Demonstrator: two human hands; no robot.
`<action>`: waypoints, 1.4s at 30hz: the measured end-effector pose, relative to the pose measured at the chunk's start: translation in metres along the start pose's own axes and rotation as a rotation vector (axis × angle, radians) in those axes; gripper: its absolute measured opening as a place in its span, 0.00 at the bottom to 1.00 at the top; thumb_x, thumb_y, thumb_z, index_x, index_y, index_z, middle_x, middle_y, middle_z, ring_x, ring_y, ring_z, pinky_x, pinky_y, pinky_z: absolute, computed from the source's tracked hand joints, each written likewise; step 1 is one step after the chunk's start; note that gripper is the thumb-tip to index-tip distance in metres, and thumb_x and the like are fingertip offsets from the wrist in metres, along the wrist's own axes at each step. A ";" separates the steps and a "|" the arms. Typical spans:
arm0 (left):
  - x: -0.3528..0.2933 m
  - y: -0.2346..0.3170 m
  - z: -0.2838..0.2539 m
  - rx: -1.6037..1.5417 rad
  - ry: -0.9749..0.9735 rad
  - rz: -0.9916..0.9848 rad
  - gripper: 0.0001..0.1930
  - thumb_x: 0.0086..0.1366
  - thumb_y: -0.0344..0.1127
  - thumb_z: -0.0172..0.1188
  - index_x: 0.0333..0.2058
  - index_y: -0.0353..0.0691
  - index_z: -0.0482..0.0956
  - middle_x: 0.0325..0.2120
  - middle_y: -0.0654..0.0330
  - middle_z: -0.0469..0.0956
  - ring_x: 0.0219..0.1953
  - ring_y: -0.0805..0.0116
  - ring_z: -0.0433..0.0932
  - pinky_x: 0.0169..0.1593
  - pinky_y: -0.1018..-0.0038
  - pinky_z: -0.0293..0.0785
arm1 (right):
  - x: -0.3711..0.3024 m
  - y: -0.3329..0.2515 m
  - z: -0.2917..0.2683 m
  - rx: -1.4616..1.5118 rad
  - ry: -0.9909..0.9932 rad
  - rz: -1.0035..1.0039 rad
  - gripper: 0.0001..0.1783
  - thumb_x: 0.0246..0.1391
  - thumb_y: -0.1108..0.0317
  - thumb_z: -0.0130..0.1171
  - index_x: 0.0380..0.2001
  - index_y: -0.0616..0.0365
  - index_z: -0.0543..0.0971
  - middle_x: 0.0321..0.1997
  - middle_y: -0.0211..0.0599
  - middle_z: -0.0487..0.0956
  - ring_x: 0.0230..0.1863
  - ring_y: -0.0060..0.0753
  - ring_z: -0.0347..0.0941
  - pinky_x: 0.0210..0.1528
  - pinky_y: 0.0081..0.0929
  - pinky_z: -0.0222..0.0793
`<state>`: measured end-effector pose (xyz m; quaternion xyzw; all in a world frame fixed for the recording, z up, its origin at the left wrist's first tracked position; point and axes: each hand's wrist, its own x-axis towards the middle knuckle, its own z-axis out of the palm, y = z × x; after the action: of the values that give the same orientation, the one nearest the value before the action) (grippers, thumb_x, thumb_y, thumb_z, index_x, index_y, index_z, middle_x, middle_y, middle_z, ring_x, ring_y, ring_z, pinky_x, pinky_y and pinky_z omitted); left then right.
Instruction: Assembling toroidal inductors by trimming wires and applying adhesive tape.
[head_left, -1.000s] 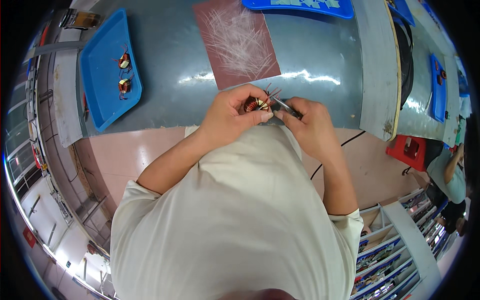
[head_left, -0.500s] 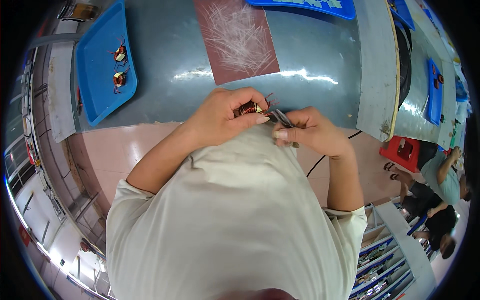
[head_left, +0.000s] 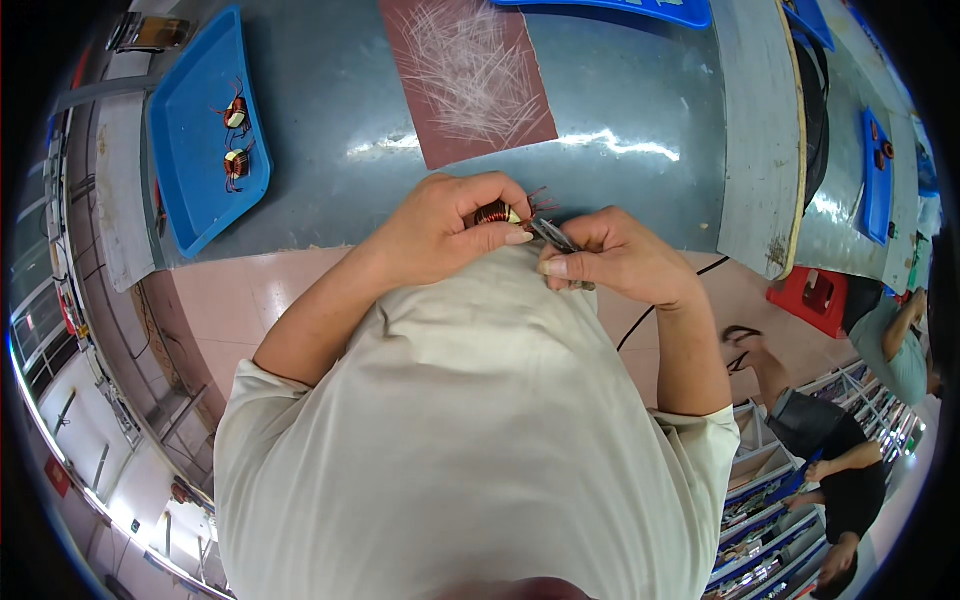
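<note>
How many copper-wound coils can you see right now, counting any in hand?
3. Two lie in the blue tray at far left: upper coil, lower coil. The third coil is pinched in the left hand. Trays at the far right may hold more; too small to tell.

Both hands raised together at chest, left hand [head_left: 447, 228] and right hand [head_left: 610, 260] fingers pinched
</note>
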<state>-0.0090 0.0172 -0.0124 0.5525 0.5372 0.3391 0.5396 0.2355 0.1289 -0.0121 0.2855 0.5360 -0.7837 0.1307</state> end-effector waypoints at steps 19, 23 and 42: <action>0.003 -0.023 0.003 -0.575 -0.182 -0.059 0.07 0.71 0.30 0.65 0.45 0.35 0.82 0.38 0.59 0.86 0.32 0.73 0.85 0.30 0.79 0.79 | 0.003 -0.026 0.024 -0.035 0.436 -0.393 0.10 0.59 0.72 0.68 0.43 0.66 0.84 0.41 0.28 0.77 0.37 0.17 0.69 0.39 0.19 0.65; 0.002 -0.023 -0.002 -0.791 -0.216 -0.163 0.14 0.70 0.28 0.66 0.48 0.38 0.69 0.36 0.55 0.84 0.31 0.70 0.86 0.30 0.78 0.81 | 0.010 -0.015 0.023 -0.025 0.312 -0.369 0.08 0.61 0.70 0.68 0.37 0.66 0.83 0.42 0.30 0.76 0.40 0.20 0.70 0.41 0.21 0.65; 0.007 -0.017 -0.003 -0.698 -0.312 -0.254 0.18 0.67 0.26 0.68 0.47 0.39 0.67 0.34 0.57 0.84 0.35 0.72 0.85 0.35 0.77 0.82 | 0.015 -0.024 0.016 -0.144 0.093 -0.278 0.13 0.64 0.64 0.66 0.37 0.66 0.83 0.35 0.32 0.75 0.35 0.25 0.70 0.38 0.29 0.66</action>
<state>-0.0144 0.0214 -0.0299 0.3101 0.3653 0.3439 0.8075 0.2066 0.1250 0.0016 0.2344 0.6304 -0.7398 0.0163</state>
